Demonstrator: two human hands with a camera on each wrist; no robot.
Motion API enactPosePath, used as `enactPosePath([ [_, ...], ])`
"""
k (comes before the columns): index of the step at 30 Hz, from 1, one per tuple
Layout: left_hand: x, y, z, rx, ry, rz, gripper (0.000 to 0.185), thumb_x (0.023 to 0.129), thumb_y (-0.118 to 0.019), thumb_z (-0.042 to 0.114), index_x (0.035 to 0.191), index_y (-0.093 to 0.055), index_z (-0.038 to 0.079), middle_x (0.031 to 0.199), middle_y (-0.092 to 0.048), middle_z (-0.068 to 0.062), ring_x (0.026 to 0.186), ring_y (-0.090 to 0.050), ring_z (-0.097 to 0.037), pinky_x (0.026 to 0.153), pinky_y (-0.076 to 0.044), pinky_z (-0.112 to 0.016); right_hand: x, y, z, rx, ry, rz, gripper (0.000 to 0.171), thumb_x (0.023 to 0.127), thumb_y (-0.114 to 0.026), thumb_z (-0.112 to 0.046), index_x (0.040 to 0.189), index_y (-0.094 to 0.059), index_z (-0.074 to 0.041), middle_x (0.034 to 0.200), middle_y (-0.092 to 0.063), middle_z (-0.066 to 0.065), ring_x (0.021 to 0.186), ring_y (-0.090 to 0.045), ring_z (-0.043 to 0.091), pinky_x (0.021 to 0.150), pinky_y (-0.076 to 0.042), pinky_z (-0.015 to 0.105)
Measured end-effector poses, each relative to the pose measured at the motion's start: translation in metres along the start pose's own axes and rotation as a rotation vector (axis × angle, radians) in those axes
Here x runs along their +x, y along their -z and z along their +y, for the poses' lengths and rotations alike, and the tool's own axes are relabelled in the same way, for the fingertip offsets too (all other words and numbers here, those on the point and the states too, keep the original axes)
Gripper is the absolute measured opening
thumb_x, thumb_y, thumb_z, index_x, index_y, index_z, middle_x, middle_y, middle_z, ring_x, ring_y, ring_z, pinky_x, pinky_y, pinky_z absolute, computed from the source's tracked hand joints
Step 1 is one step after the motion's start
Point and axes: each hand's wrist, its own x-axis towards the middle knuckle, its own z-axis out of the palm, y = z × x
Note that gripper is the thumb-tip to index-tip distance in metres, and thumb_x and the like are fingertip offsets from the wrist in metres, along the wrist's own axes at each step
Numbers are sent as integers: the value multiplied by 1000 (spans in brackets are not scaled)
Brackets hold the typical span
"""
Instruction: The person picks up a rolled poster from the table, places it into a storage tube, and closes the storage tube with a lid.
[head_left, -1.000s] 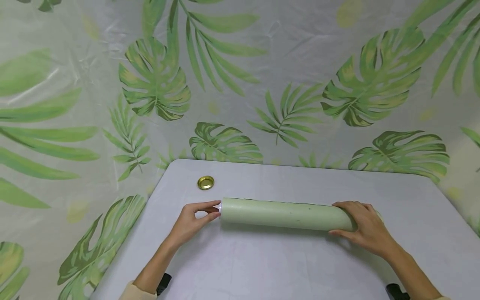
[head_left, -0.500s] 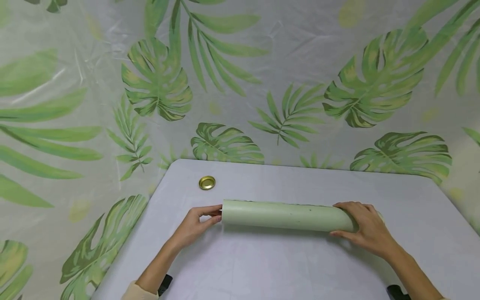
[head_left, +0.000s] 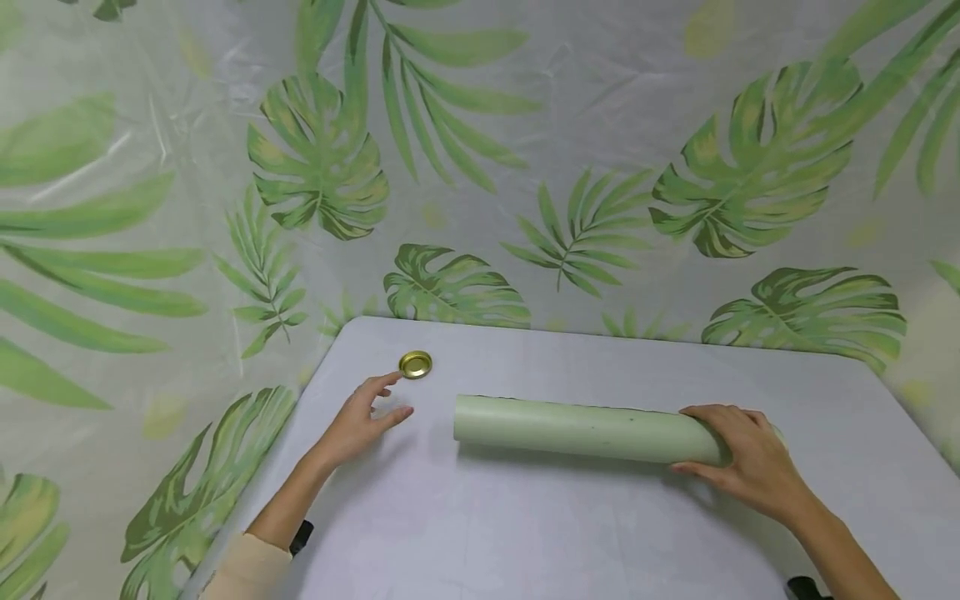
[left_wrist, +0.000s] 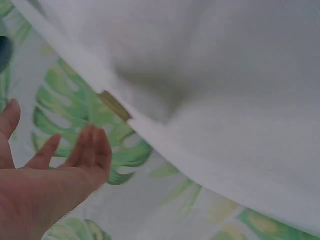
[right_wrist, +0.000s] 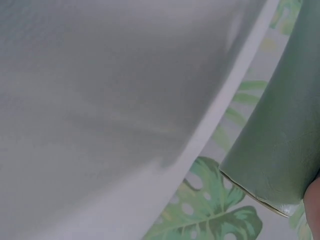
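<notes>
My right hand (head_left: 753, 462) grips a long pale green tube (head_left: 570, 427) near its right end, thumb below and fingers over the top. The tube is held nearly level over the table, its shadow beneath it. In the right wrist view the tube (right_wrist: 280, 125) shows a thin metallic rim at its end, with part of a finger beside it. My left hand (head_left: 360, 421) holds nothing, fingers loosely bent and thumb apart. Its index fingertip is right at the near edge of a round gold lid (head_left: 415, 364). From the left wrist, that lid (left_wrist: 116, 105) appears edge-on beyond the fingers.
The white-covered table (head_left: 525, 533) reaches back to a wall covering (head_left: 600, 125) printed with green leaves. The lid lies near the table's back left corner. A black wrist strap part (head_left: 302, 537) shows below my left forearm.
My left hand pinched a white piece at the tube's left end, then pushed there until the white was out of sight. It has since let go and moved left and back to the lid.
</notes>
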Motion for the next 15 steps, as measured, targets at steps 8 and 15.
enactPosePath([
  [8,30,9,-40,170,155,-90,96,98,-69,47,164,-18,1,167,-8,-37,155,-8,-56,119,-18,-76,-5,4,2,-16,-6,-2,82,51,-102,-34,123,-70,-11,114,-73,4,109,-57,20,88,-34,41],
  [15,56,10,-50,222,168,-148,106,95,-70,52,164,-11,-2,166,3,-41,155,4,-57,121,-7,-75,-7,11,2,-31,-18,20,83,48,-102,-35,122,-71,-13,114,-74,3,109,-57,20,88,-34,41],
])
